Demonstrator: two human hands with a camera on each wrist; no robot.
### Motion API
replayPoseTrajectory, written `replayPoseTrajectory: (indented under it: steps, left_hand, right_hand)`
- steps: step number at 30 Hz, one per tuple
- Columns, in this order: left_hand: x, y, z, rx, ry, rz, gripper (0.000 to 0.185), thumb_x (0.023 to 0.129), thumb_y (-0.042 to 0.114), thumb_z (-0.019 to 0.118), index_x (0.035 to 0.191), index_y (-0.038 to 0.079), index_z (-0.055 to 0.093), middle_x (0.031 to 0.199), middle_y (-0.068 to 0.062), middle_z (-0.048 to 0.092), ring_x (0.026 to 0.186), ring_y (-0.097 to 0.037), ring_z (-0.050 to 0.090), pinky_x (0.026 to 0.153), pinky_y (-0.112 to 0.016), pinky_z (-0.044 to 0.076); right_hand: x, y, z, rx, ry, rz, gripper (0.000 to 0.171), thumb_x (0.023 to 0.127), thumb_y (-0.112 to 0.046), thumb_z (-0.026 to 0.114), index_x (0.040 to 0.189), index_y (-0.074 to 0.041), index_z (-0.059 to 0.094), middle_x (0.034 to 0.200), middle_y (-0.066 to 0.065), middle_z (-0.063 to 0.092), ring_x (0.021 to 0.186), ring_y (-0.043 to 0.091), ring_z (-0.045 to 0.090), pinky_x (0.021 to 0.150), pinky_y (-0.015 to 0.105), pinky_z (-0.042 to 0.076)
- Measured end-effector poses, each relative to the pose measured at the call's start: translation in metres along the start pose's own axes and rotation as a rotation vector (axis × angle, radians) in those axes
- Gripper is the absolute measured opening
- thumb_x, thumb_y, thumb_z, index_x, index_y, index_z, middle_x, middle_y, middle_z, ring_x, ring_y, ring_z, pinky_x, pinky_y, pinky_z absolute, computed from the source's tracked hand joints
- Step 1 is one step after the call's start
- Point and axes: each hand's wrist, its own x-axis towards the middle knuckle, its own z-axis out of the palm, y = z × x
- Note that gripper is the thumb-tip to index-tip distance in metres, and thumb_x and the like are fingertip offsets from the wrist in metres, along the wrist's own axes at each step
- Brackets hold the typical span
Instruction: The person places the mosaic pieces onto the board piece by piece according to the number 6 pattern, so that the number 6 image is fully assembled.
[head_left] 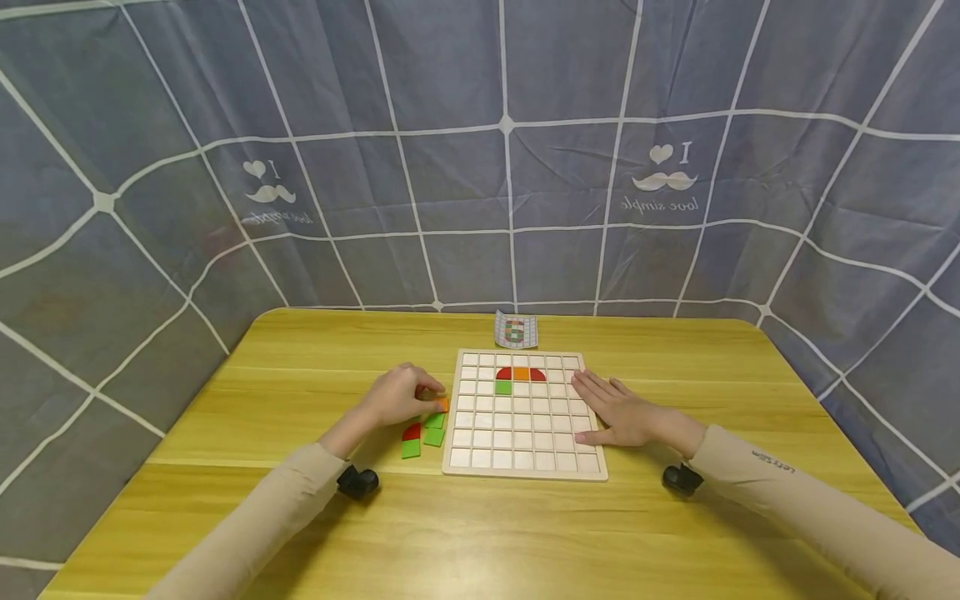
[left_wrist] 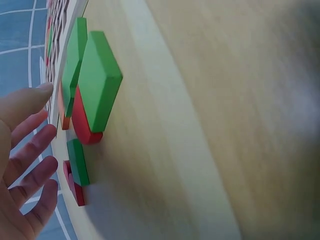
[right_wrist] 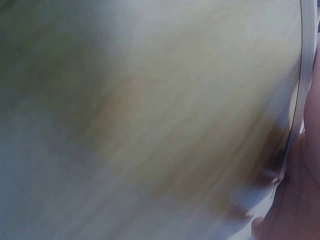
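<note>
Beside the grid board (head_left: pixel 525 462), left hand (head_left: pixel 397 398) touches orange tile (head_left: pixel 442 404)

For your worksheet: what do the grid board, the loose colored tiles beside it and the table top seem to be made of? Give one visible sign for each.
Grid board: pale unfinished-looking wood, matte, with a raised rim.
Colored tiles: probably painted wood, thick flat pieces in solid green and red with a smooth, slightly satin coat.
Table top: yellowish wood grain with a sheen, possibly laminate rather than solid wood.

Green tiles (head_left: pixel 423 437), red tile (head_left: pixel 411 432), pale grid board (head_left: pixel 522 467), yellow wooden table (head_left: pixel 300 367).
</note>
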Motion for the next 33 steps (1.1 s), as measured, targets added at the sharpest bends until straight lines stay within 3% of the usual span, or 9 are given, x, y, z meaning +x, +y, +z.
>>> replayPoseTrajectory:
  steps: [14,27,33]
  left_hand:
    - [0.006,0.004,0.004,0.071,-0.044,-0.055,0.022,0.081,0.031,0.076,0.098,0.017,0.078,0.095,0.002,0.073,0.086,-0.014,0.058,0.069,-0.028,0.046]
    - [0.001,-0.003,0.003,0.034,0.002,-0.017,0.026,0.081,0.026,0.077,0.101,0.008,0.076,0.093,-0.003,0.072,0.081,-0.015,0.06,0.069,-0.027,0.046]
    - [0.0,-0.008,0.002,0.045,-0.006,0.025,0.027,0.08,0.024,0.078,0.1,0.007,0.076,0.093,-0.004,0.073,0.08,-0.014,0.06,0.07,-0.026,0.048]
  right_hand:
    - [0.001,0.003,0.003,-0.009,-0.001,-0.004,0.093,0.093,-0.058,0.048,0.153,0.002,0.009,0.16,0.022,0.003,0.148,0.04,0.004,0.115,0.061,0.011]
    - [0.001,0.002,0.002,-0.013,0.006,-0.007,0.093,0.093,-0.057,0.049,0.153,0.002,0.009,0.16,0.022,0.003,0.148,0.04,0.005,0.115,0.061,0.011]
    - [0.001,0.003,0.004,-0.013,0.006,-0.003,0.093,0.093,-0.057,0.049,0.153,0.002,0.009,0.16,0.022,0.003,0.148,0.04,0.005,0.115,0.061,0.011]
